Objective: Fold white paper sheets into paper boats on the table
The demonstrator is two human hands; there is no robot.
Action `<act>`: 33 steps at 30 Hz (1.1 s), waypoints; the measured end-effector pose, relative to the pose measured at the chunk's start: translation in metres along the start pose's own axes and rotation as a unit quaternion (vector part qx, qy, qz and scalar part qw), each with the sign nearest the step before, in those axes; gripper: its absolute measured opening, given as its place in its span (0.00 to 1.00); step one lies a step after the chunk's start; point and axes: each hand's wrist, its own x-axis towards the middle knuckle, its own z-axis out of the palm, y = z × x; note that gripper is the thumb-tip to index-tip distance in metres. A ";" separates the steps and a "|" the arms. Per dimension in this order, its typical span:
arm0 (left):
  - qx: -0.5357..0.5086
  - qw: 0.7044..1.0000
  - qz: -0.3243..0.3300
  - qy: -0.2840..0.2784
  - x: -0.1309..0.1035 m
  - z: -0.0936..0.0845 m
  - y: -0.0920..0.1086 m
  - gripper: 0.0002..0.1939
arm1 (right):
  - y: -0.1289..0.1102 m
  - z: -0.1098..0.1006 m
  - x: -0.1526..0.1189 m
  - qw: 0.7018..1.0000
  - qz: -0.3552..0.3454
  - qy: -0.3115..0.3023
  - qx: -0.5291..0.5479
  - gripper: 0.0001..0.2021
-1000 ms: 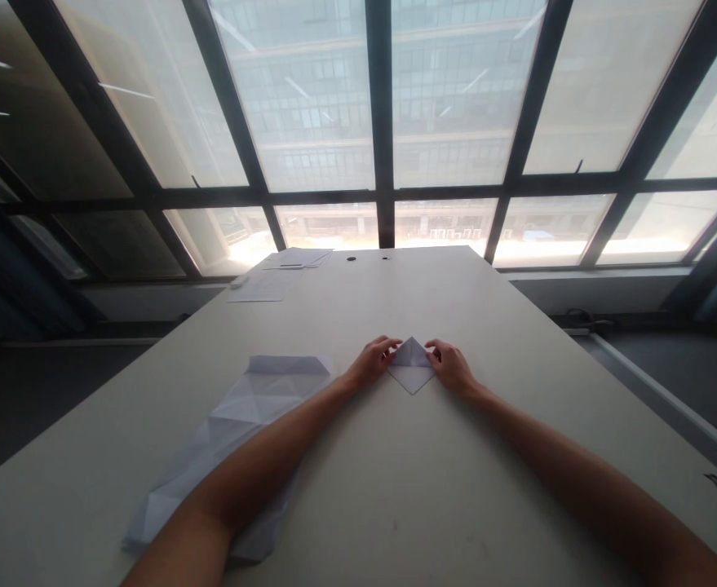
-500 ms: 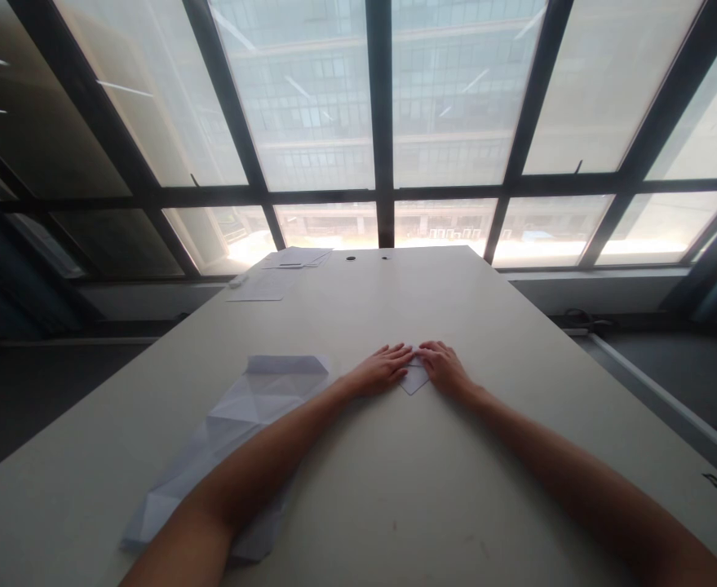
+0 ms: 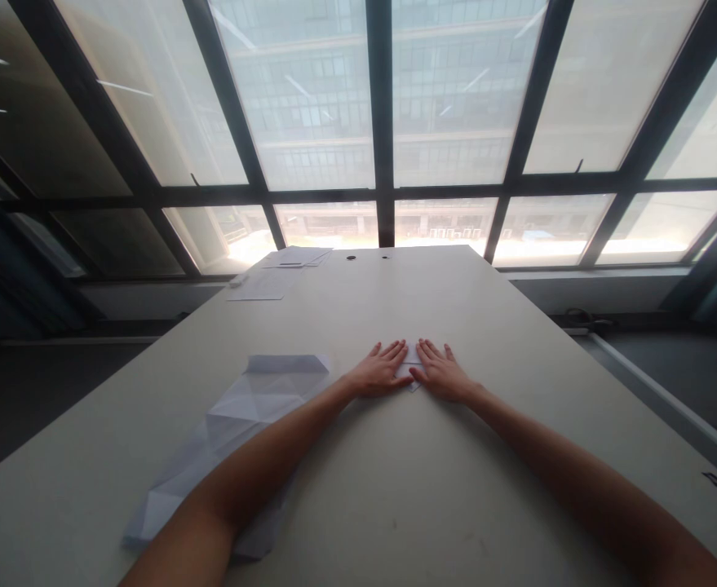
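A small folded piece of white paper lies on the white table, mostly covered by my hands. My left hand rests flat on its left side, fingers spread and pointing away from me. From the other side my right hand presses flat on it, palm down with the fingers stretched out. The two thumbs come close together over the paper's near part. Beside and partly under my left forearm is a large creased sheet of paper.
Further off at the table's far left lie several flat sheets of paper, with a small white object near them. Two round holes show near the far edge. Large windows stand beyond the table.
My right hand has gone from bent fingers at the paper's top to lying flat with fingers stretched. My left fingers have spread, and more of the paper's near corner is covered.
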 end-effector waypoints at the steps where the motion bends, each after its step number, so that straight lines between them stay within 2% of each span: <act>1: 0.001 1.000 -0.004 0.001 0.000 0.000 0.000 0.41 | 0.000 0.001 0.000 1.000 0.010 -0.002 0.000 0.37; 8: 0.001 0.999 -0.033 -0.006 -0.001 0.000 -0.002 0.45 | 0.008 0.001 0.001 0.998 0.058 -0.018 -0.001 0.39; 12: -0.002 0.999 -0.043 -0.015 -0.001 0.001 -0.003 0.46 | 0.015 0.000 0.000 0.997 0.074 -0.022 0.003 0.37; 18: -0.002 0.999 -0.041 -0.010 0.000 0.004 -0.004 0.46 | 0.021 0.006 0.002 0.993 0.108 0.047 0.023 0.28; 28: -0.005 0.999 -0.045 -0.006 -0.001 0.004 -0.005 0.46 | 0.024 0.003 0.001 0.982 0.152 0.103 0.044 0.32; 30: -0.007 0.999 -0.045 -0.004 -0.001 0.004 -0.004 0.46 | 0.019 -0.001 0.001 0.980 0.128 0.134 0.067 0.29; 33: -0.010 0.999 -0.043 0.002 -0.002 0.003 -0.003 0.45 | 0.011 -0.007 0.001 0.983 0.028 0.152 0.096 0.24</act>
